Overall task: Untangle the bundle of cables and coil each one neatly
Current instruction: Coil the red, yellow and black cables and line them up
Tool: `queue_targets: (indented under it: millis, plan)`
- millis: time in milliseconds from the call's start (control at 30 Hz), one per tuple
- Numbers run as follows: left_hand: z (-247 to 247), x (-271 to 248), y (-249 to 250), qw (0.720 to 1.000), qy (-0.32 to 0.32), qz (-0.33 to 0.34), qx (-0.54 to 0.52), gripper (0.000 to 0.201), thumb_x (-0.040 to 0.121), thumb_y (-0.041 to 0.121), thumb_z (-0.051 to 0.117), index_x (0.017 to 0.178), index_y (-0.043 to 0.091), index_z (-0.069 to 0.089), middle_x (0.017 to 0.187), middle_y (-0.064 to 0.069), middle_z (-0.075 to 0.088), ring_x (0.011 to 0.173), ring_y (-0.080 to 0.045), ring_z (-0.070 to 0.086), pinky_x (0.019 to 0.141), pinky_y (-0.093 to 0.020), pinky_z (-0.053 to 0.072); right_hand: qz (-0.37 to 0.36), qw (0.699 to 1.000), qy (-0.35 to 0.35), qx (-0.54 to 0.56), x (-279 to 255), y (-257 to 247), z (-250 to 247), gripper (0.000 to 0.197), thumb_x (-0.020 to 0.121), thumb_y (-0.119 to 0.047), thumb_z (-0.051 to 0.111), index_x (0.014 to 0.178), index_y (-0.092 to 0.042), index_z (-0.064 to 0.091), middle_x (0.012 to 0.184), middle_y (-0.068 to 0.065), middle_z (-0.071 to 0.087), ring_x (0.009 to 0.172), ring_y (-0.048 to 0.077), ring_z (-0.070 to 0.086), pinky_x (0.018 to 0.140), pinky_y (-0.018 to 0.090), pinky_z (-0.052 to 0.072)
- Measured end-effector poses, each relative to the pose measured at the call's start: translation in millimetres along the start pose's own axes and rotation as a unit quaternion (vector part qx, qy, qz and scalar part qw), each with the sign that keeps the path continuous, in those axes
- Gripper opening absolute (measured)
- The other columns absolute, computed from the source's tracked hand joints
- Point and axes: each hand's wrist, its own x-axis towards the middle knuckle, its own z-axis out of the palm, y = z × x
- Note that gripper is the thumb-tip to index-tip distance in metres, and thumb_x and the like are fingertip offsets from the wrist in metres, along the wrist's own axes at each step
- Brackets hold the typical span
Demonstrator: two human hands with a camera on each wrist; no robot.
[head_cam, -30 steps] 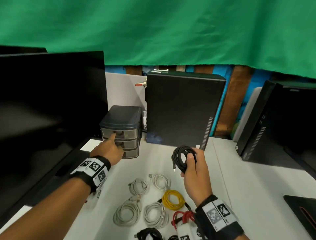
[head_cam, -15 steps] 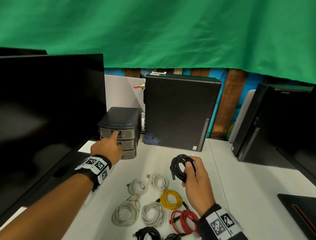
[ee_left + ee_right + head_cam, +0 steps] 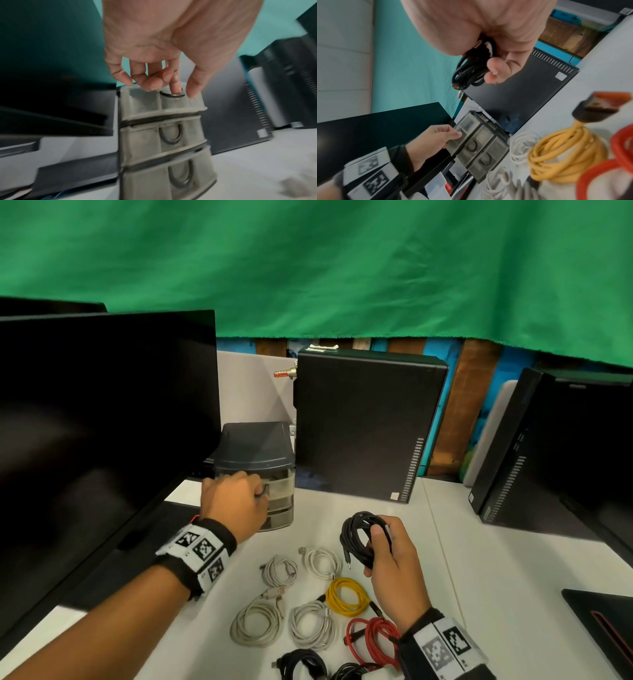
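My right hand (image 3: pixel 378 546) grips a coiled black cable (image 3: pixel 358 537) above the white table (image 3: pixel 496 577); the same coil (image 3: pixel 471 69) shows in the right wrist view, held between thumb and fingers. My left hand (image 3: pixel 258 494) is at the top drawer of a small grey drawer unit (image 3: pixel 260 450), fingers curled. In the left wrist view one finger hooks the top drawer's ring handle (image 3: pixel 172 95). Laid out in front of me are several white coils (image 3: pixel 257 623), a yellow coil (image 3: pixel 346 597), a red coil (image 3: pixel 371 642) and black coils (image 3: pixel 301 664).
A large dark monitor (image 3: pixel 102 422) stands at the left, close to the drawer unit. A black computer tower (image 3: pixel 366 422) stands behind the cables, and another (image 3: pixel 555 446) at the right. A dark flat object (image 3: pixel 603 621) lies at the right edge.
My left hand went from pointing one finger at the top drawer to curling its fingers onto the drawer's ring handle. The right hand keeps hold of the black coil, slightly lower.
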Motion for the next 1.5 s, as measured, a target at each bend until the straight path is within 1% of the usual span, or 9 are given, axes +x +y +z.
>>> queue_targets:
  millis: [200, 367, 500, 700, 967, 1133, 1267, 1367, 1500]
  plan:
    - [-0.3, -42.0, 12.1, 0.999, 0.047, 0.025, 0.001, 0.022, 0.092, 0.045, 0.059, 0.103, 0.03, 0.069, 0.103, 0.005, 0.055, 0.101, -0.018, 0.051, 0.093, -0.04, 0.037, 0.031, 0.999, -0.014, 0.039, 8.4, -21.6, 12.2, 0.012, 0.106, -0.025, 0.041, 0.108, -0.029, 0.052, 0.106, 0.001, 0.067, 0.098, 0.015, 0.066, 0.08, 0.034, 0.058]
    - [-1.1, -51.6, 2.3, 0.985, 0.096, 0.034, -0.136, 0.023, 0.092, 0.051, 0.058, 0.086, 0.03, 0.067, 0.096, 0.01, 0.057, 0.091, -0.011, 0.055, 0.094, -0.043, 0.042, 0.004, 0.999, -0.045, -0.017, 32.2, -65.9, 28.1, 0.009, 0.105, -0.023, 0.041, 0.1, -0.016, 0.043, 0.087, 0.004, 0.055, 0.074, 0.015, 0.054, 0.065, 0.034, 0.047]
    - [-13.9, -40.7, -4.8, 0.952, 0.105, -0.015, -0.288, 0.014, 0.098, 0.033, 0.056, 0.089, 0.021, 0.058, 0.071, 0.009, 0.062, 0.064, -0.009, 0.059, 0.065, -0.034, 0.053, 0.014, 0.988, -0.118, -0.095, 56.9, -93.2, 59.5, 0.013, 0.103, -0.022, 0.042, 0.091, -0.017, 0.04, 0.08, 0.0, 0.048, 0.068, 0.015, 0.047, 0.062, 0.032, 0.04]
    - [-26.1, -28.3, -15.7, 0.953, 0.024, -0.009, -0.301, 0.036, 0.083, 0.01, 0.074, 0.119, 0.015, 0.071, 0.09, 0.01, 0.07, 0.073, 0.003, 0.06, 0.075, 0.001, 0.039, 0.067, 0.946, -0.204, -0.242, 72.7, -116.9, 91.0, 0.01, 0.097, -0.018, 0.044, 0.106, -0.014, 0.04, 0.085, 0.0, 0.045, 0.086, 0.025, 0.05, 0.065, 0.032, 0.038]
    - [-35.7, -26.3, -13.7, 0.951, -0.098, 0.02, -0.292, 0.075, 0.078, 0.016, 0.075, 0.147, 0.021, 0.046, 0.124, 0.008, 0.062, 0.093, -0.003, 0.06, 0.074, -0.008, 0.04, 0.078, 0.912, -0.202, -0.347, 80.5, -137.5, 101.1, 0.016, 0.093, -0.017, 0.053, 0.099, -0.005, 0.061, 0.099, 0.015, 0.069, 0.087, 0.032, 0.068, 0.074, 0.034, 0.055]
    - [-20.6, -34.7, -18.5, 0.933, -0.008, 0.029, -0.358, 0.066, 0.071, 0.027, 0.089, 0.13, 0.021, 0.062, 0.129, 0.011, 0.053, 0.117, -0.003, 0.05, 0.099, -0.014, 0.039, 0.063, 0.932, -0.173, -0.313, 64.9, -121.0, 119.3, 0.019, 0.094, -0.023, 0.059, 0.097, -0.005, 0.063, 0.098, 0.013, 0.069, 0.081, 0.032, 0.07, 0.066, 0.034, 0.057]
    - [-13.6, -38.7, -34.8, 0.931, 0.034, 0.001, -0.364, 0.06, 0.075, 0.038, 0.083, 0.13, 0.027, 0.061, 0.143, 0.012, 0.049, 0.135, -0.007, 0.035, 0.106, -0.024, 0.03, -0.076, 0.884, -0.157, -0.433, 52.8, -115.8, 107.9, 0.032, 0.095, -0.041, 0.057, 0.114, -0.016, 0.063, 0.113, 0.006, 0.064, 0.102, 0.028, 0.063, 0.078, 0.034, 0.048]
    - [-17.2, -36.5, -51.9, 0.924, -0.047, 0.015, -0.379, 0.083, 0.071, 0.054, 0.08, 0.144, 0.035, 0.045, 0.153, 0.018, 0.033, 0.141, 0.0, 0.022, 0.115, -0.033, 0.028, -0.157, 0.868, -0.178, -0.435, 50.2, -115.4, 91.6, 0.036, 0.091, -0.043, 0.063, 0.12, -0.022, 0.064, 0.119, 0.002, 0.061, 0.108, 0.025, 0.061, 0.089, 0.037, 0.051]
    - [-14.5, -33.2, -62.6, 0.932, -0.119, 0.049, -0.339, 0.121, 0.052, 0.083, 0.071, 0.154, 0.034, 0.028, 0.159, 0.026, 0.017, 0.149, 0.001, 0.009, 0.123, -0.037, 0.018, -0.131, 0.814, -0.268, -0.498, 51.8, -111.9, 87.9, 0.037, 0.089, -0.052, 0.063, 0.108, -0.021, 0.073, 0.103, 0.001, 0.072, 0.099, 0.023, 0.065, 0.083, 0.035, 0.053]
